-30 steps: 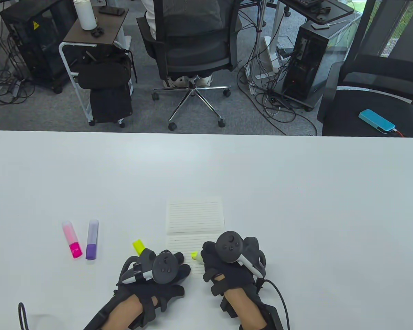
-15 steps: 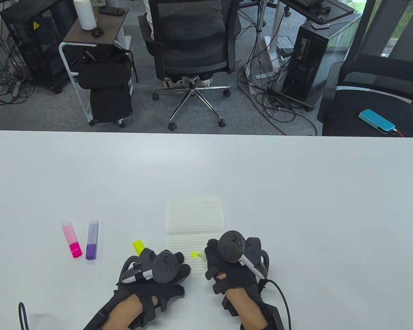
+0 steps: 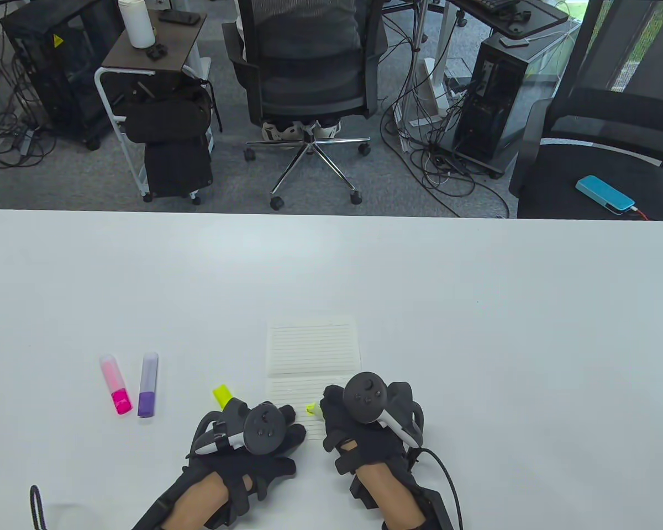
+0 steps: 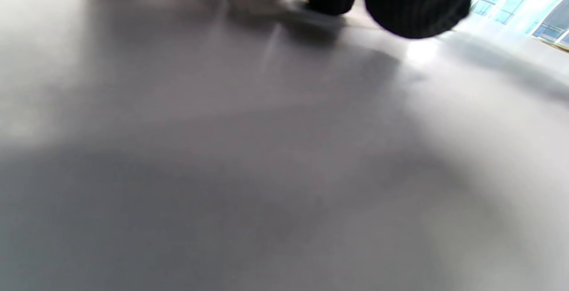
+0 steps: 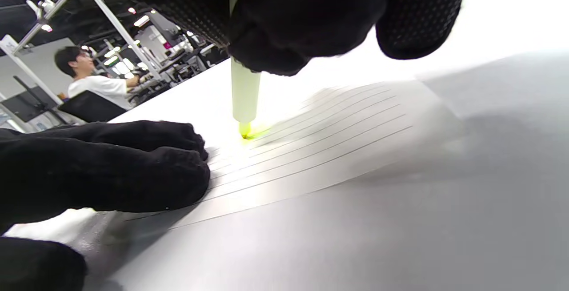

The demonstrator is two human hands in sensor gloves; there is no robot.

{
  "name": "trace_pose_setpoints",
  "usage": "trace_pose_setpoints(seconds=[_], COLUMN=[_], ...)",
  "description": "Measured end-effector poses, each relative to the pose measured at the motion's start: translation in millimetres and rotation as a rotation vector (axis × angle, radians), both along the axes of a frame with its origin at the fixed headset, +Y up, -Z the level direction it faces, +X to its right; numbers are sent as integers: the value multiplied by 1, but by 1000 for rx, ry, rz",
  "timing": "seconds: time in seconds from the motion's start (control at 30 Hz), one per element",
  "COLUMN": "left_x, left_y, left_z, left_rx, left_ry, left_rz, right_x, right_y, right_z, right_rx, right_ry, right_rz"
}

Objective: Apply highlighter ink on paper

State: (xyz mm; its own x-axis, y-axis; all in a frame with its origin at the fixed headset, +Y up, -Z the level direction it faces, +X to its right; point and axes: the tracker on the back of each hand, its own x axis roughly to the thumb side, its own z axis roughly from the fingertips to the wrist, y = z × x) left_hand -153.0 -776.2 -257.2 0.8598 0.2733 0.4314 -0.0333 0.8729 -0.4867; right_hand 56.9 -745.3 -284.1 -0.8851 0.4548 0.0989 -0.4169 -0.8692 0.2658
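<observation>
Task under way: the right hand [image 3: 364,425] pinches the uncapped yellow highlighter [image 5: 244,100], its tip touching the lined white paper sheet [image 3: 314,353] at lower centre, where a short yellow mark shows. The left hand [image 3: 254,436] lies flat on the sheet's left edge. The ruled area above remains unmarked; the white counter [image 3: 503,331] is open rightward.

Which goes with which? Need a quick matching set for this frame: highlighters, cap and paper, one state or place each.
Column 1:
1. yellow highlighter
2. pink highlighter
3. yellow cap
4. lined paper

Column 2:
A. lies loose on the table just beyond the left hand
B. pinned by the left hand's fingers
C. gripped by the right hand, tip on the sheet
D. capped, lying beside the purple highlighter

Pairs: 1-C, 2-D, 3-A, 4-B
</observation>
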Motion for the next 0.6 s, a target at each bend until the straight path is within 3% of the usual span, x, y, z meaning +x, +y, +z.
trace_pose_setpoints(seconds=[0.6], left_x=[-1], left_y=[0], left_z=[0], left_rx=[-11], left_ry=[0], left_rz=[6], right_x=[8], right_y=[0], right_z=[-1], right_rx=[-9], right_ry=[-45], right_rz=[-13])
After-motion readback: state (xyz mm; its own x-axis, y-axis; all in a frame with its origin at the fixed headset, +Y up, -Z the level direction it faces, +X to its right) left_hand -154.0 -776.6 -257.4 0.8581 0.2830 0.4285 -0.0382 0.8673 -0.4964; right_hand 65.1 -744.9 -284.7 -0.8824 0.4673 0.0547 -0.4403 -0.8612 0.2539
